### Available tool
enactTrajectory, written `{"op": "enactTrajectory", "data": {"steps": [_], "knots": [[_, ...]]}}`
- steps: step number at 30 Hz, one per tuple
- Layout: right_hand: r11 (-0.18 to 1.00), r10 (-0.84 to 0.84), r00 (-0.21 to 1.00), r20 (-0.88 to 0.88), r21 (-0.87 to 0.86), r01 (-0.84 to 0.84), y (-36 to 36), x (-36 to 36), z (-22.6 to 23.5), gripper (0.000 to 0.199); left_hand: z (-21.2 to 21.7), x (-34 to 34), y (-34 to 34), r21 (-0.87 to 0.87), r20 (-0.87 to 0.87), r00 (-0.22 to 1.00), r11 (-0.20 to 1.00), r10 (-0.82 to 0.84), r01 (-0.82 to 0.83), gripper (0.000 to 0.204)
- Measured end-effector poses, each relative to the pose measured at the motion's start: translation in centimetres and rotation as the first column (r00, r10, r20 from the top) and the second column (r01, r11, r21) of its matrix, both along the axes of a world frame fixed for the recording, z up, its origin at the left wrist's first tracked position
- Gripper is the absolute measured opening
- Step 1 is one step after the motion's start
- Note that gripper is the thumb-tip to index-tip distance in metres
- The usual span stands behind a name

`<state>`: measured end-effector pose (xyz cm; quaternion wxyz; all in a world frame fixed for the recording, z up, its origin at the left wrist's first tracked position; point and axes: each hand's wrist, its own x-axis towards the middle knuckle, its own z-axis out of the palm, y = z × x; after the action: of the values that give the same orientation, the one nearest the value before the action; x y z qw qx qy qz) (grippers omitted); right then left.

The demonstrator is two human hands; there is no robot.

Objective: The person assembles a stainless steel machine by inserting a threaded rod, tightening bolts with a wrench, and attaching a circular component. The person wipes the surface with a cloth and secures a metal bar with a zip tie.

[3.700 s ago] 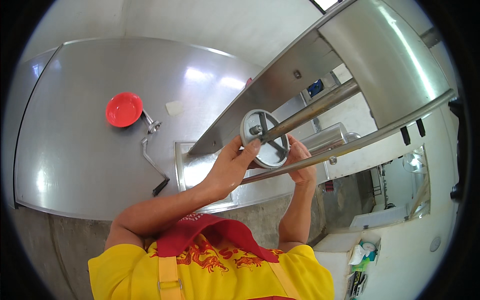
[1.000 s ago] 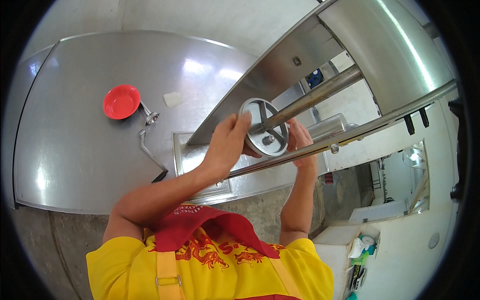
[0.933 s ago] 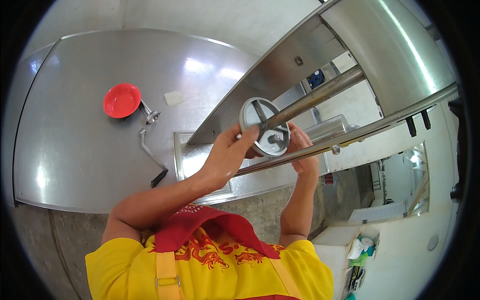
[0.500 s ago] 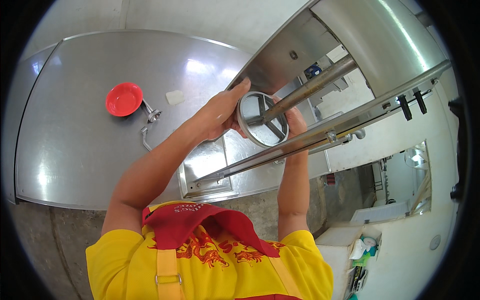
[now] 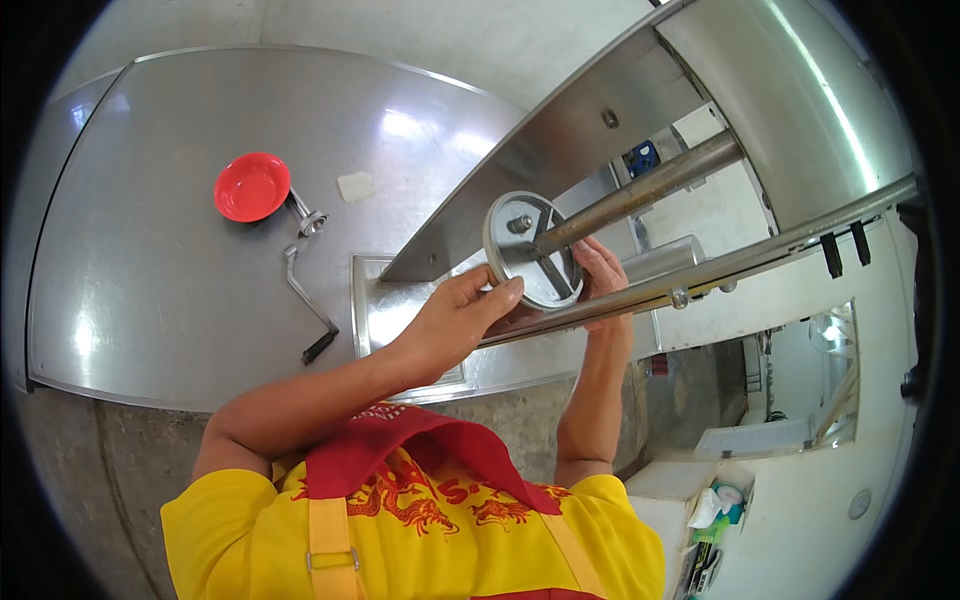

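A round metal piston plate [image 5: 520, 265] with crossed ribs and a bolt on its face sits at the end of a steel rod [image 5: 650, 190]. The rod comes out of a stainless machine with two long side rails. My left hand [image 5: 455, 320] pinches the near left rim, thumb on the edge of the plate. On its right side my right hand [image 5: 604, 278] grips the rim, partly hidden behind the plate and the near rail [image 5: 640, 298]. The undersides of plate and fingers cannot be seen.
On the steel table [image 5: 170, 270] at left lie a red bowl [image 5: 252, 187], a metal spout with a flange [image 5: 311, 222], a white flat piece [image 5: 355, 187] and a crank handle [image 5: 310, 300]. The machine's cylinder [image 5: 790, 90] fills the upper right. A shelf with small items [image 5: 715, 525] stands lower right.
My left hand has moved from the plate's far left side to its near left rim. The plate appears turned, its bolt now showing. The crank handle has come into full view.
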<state>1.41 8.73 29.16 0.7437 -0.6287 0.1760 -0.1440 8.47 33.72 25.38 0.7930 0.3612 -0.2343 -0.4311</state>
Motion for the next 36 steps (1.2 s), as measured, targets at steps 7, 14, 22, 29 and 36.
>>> {"op": "enactTrajectory", "data": {"steps": [7,14,22,29,36], "knots": [[0.973,-0.099,0.994,0.036,-0.205,0.105,1.4,3.9,1.0,0.032,1.1,8.6,-2.8,-0.029,-0.063,0.994,0.996,-0.086,0.084,0.065],[0.974,-0.071,0.997,-0.032,-0.217,0.063,0.9,1.4,1.1,0.038,-0.2,4.5,-4.1,0.124,0.077,0.956,0.949,0.282,-0.290,0.036],[0.995,0.012,0.996,-0.086,-0.098,-0.020,1.2,0.0,1.0,0.044,0.7,1.8,-1.0,0.017,-0.013,0.979,0.979,0.205,-0.205,0.024],[0.988,-0.085,0.994,-0.062,-0.137,0.076,1.5,1.1,0.8,0.040,3.4,7.1,-3.4,0.174,0.052,0.997,0.983,0.050,-0.058,0.058],[0.996,-0.037,0.999,0.011,-0.085,0.038,1.1,1.7,0.2,0.033,3.2,4.7,-3.9,0.238,0.199,0.951,0.929,0.238,-0.282,0.036]]}}
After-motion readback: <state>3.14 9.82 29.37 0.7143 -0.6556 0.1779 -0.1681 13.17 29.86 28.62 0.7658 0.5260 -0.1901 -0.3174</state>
